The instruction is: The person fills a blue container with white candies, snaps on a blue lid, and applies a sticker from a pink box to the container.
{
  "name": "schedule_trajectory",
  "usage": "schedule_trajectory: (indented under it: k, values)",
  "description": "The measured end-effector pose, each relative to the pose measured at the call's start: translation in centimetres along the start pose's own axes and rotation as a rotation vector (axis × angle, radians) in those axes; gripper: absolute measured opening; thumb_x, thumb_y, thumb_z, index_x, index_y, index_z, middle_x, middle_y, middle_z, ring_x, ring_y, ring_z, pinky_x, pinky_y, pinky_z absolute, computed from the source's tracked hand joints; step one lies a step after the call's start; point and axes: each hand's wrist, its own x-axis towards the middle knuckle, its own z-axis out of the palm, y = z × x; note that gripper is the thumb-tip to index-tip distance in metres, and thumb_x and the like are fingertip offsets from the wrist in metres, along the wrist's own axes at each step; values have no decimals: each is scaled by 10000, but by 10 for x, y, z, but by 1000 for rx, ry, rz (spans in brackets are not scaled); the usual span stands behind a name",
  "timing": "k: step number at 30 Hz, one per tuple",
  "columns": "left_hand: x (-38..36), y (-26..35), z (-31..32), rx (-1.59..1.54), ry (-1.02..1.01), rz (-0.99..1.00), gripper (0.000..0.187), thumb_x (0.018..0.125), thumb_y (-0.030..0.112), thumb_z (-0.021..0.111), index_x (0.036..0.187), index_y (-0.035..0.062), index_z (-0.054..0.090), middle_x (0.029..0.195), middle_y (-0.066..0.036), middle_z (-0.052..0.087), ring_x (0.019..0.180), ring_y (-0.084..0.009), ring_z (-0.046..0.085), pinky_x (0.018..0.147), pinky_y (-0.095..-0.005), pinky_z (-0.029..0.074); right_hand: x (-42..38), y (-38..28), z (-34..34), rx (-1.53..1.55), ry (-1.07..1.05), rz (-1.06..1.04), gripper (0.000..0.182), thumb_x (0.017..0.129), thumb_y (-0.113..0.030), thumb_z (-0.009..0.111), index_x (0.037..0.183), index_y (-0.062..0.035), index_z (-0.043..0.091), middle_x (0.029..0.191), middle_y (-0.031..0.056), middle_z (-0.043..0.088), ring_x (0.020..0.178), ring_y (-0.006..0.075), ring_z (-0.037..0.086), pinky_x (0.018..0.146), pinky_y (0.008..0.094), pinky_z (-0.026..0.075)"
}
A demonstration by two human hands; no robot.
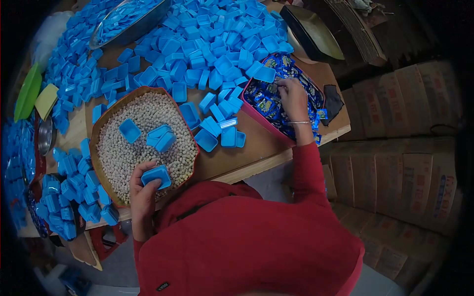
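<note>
Across the upper half of the frame we see the wooden table (276, 148), its far end buried under a heap of blue plastic boxes (207, 44) that spreads from the upper left to the top centre. Stacked cardboard cartons (410, 163) fill the right side, below and beyond the table edge. The red sleeve (308, 172) of the person runs up from the bottom centre toward the right-centre.

Left of centre lies a brown tray (96, 133) filled with small pale beads (143, 118); a few loose blue boxes sit on the beads. Right of centre, at the table's near edge, we see a pink tray (261, 123) holding blue printed packets (266, 101).

Our right hand (292, 96) rests in the pink tray, fingers curled together onto the packets; we cannot tell whether a packet is actually pinched. Our left hand (143, 190), lower left of centre, is clamped around one small blue box (157, 176), thumb on the left side and fingers below. The box hangs over the tray's near rim, just above the beads. Its long axis runs roughly left to right across the frame, tilted slightly up toward the right, and its open face points toward the upper part of the frame.
</note>
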Motion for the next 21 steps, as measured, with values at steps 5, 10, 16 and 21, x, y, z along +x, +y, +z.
schedule_trajectory:
  k: [5,10,16,21]
  values:
    - [-5,4,3,-53,8,-28,415,756,-11,559,1165,50,514,1037,-114,618,942,-275,659,786,-356,559,28,21,12,-56,-66,-7,233,724,-170,733,904,-33,676,892,160,613,862,344,578,775,431,473]
    - [-11,6,-1,-87,39,-38,397,767,11,575,1157,57,521,1026,-113,625,946,-268,657,767,-354,561,45,48,15,387,-196,157,218,720,-142,755,872,-16,663,794,109,615,750,228,609,700,341,485]
    - [-12,4,-5,-64,95,-20,392,770,32,591,1155,74,528,1021,-95,623,861,-207,644,720,-301,555,39,67,-21,891,-50,348,134,766,-86,747,853,-17,671,764,-16,640,687,62,564,647,208,458]
    - [-9,3,-6,-35,106,-54,404,774,25,588,1170,76,524,1015,-88,620,831,-191,633,675,-272,535,1,14,-5,169,-189,277,193,717,-194,737,771,-24,662,743,152,658,672,299,632,641,379,495]
